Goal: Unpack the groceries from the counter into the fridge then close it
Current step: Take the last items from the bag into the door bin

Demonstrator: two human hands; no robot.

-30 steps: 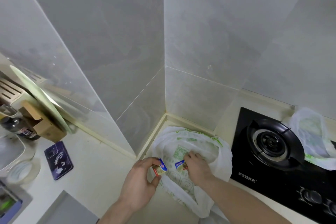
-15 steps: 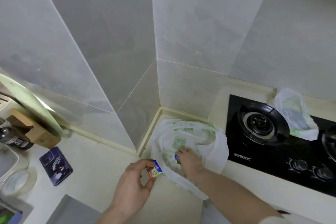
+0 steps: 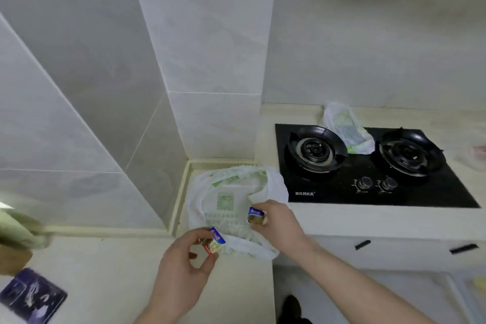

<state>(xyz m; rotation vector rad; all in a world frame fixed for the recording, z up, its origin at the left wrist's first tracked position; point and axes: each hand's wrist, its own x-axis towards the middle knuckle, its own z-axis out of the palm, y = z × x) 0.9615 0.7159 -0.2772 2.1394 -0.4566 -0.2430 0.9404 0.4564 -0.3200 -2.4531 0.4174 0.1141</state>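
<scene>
The left hand is pinching one small packet in its fingers; the right hand is gripping a second packet, both over the white bag lying open on the counter, probably freeing them for the fridge, which is out of view.

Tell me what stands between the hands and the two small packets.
Nothing does: the left hand already pinches one small packet, and the right hand grips the other packet above the white bag.
</scene>
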